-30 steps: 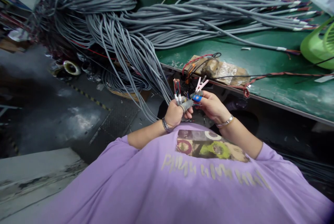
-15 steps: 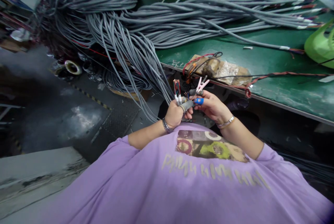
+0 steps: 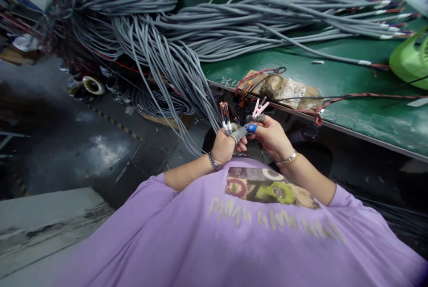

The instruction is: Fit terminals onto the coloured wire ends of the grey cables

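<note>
My left hand (image 3: 224,145) is closed round the ends of grey cables (image 3: 200,108), whose stripped coloured wires with white sleeves (image 3: 226,118) stick up above the fist. A grey cot covers one fingertip of that hand. My right hand (image 3: 271,136) is closed too, with a blue cot on a finger, and grips a small pink-handled tool (image 3: 258,108) whose tips point up. Both hands meet in front of my chest, just below the bench edge.
A green workbench (image 3: 351,100) carries a long bundle of grey cables (image 3: 267,15) with sleeved ends at right. A taped brown block with red and black wires (image 3: 281,86) lies near its edge. A green fan (image 3: 409,59) stands far right. Cable coils (image 3: 110,6) hang left above a dark floor.
Both hands have shifted very slightly upward and kept their grip. The camera has tilted a little; nothing else has moved.
</note>
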Demonstrator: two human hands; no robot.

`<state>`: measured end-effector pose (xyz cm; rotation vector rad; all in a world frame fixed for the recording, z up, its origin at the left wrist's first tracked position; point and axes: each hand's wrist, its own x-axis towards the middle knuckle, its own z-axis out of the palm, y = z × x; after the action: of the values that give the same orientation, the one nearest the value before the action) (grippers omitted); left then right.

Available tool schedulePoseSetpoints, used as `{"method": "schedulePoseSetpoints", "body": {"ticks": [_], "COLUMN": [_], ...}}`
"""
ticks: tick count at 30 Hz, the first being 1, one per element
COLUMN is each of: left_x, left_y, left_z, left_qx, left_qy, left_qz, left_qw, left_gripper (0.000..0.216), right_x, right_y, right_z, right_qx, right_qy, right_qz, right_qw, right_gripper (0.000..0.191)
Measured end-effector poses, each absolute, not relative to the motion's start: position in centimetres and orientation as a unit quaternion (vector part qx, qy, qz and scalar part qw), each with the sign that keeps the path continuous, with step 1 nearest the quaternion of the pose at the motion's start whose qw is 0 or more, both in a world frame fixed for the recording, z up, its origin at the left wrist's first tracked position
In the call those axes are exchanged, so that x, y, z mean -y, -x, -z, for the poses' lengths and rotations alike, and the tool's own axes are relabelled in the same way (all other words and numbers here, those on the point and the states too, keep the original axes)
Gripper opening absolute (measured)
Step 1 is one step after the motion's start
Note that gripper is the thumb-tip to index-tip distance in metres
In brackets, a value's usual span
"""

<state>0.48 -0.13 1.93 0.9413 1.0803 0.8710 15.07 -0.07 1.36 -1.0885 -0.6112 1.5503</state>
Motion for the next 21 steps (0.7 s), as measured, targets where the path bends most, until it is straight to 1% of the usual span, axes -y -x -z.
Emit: {"method": "schedulePoseSetpoints", "body": {"ticks": [4,13,21], "left_x": [0.2,0.4,0.44], "left_y": [-0.55,-0.38,-0.6], "left_z": [-2.17,-2.13,-2.09], "left_qx": [-0.485,-0.48,-0.476], "left_qy": [-0.405,-0.426,-0.411], "left_qz": [-0.397,-0.36,-0.369], "left_qw": [0.665,0.677,0.684], "left_gripper": [0.041,0.045,0.042], "right_x": [0.18,0.05,-0.14], "right_y": [-14.91,-14.68,-14.4], "right_z": [-1.39,-1.15,-1.18], "right_qx": [0.261,0.265,0.291], "right_qy": [0.47,0.456,0.459], "right_qz": [-0.639,-0.644,-0.631], "right_qw": [0.55,0.555,0.554], "right_gripper": [0.043,0.042,0.041]}}
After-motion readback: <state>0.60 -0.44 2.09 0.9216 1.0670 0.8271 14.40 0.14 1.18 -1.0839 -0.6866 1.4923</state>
